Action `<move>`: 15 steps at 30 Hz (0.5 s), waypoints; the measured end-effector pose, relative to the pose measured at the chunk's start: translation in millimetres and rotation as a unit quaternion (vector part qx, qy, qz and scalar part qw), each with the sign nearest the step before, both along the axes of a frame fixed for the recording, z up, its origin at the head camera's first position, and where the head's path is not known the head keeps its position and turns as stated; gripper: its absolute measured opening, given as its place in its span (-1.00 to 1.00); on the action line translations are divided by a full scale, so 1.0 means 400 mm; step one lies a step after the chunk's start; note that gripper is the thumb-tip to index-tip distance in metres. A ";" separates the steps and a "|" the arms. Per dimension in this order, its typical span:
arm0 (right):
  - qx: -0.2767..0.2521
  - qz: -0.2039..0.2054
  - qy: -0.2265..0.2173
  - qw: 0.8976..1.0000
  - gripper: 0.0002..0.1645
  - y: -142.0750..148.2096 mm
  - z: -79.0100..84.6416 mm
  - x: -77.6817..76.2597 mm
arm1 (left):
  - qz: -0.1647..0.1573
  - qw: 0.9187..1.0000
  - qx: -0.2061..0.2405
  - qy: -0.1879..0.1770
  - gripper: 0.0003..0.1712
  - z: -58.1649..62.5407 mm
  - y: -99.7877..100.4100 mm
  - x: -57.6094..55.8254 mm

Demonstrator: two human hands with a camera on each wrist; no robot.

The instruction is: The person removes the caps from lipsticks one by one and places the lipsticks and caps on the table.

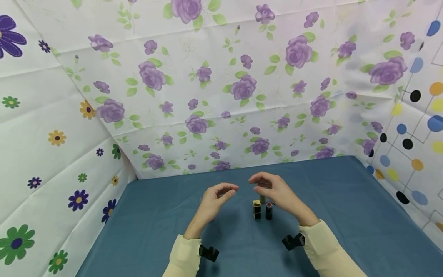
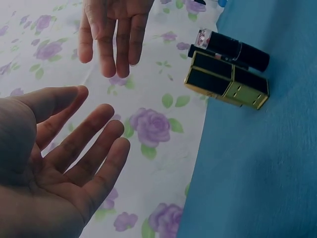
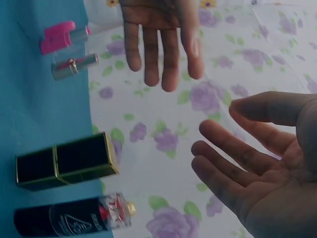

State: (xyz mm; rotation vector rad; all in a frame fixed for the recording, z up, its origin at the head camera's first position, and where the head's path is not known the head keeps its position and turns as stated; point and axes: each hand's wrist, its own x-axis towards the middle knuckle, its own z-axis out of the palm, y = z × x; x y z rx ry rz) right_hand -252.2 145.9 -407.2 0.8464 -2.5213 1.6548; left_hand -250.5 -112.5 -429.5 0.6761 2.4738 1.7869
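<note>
My left hand (image 1: pixel 212 202) hovers over the blue table with its fingers loosely bent and nothing in its grasp. Facing it, my right hand (image 1: pixel 277 192) is also raised and holds nothing; a gap separates the fingertips. Below and between them stands a square black lipstick tube (image 1: pixel 256 209) with gold edges. Beside it is a round black lipstick (image 1: pixel 269 212) with a clear, jewel-like top. A gold-toned tube (image 1: pixel 262 199) shows partly behind these, under my right hand. The right wrist view also has a pink tube (image 3: pixel 58 38) and a slim clear-and-pink tube (image 3: pixel 74 67) on my left hand's side.
A blue cloth (image 1: pixel 155 231) covers the table. White floral sheeting (image 1: pixel 207 96) rises at its back edge, with patterned sheets at the left and right. A black wrist camera (image 1: pixel 209 253) sits under the left sleeve, another (image 1: pixel 293 241) under the right.
</note>
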 end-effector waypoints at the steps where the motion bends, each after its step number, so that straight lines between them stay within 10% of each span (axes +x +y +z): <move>1: 0.001 0.001 -0.002 1.000 -0.70 0.006 0.000 0.000 | -0.007 1.000 -0.001 0.000 -0.68 -0.002 0.004 -0.002; 15: 0.018 0.001 -0.019 1.000 -0.68 0.047 -0.004 0.000 | -0.052 0.998 -0.036 -0.011 -0.69 -0.031 0.062 -0.004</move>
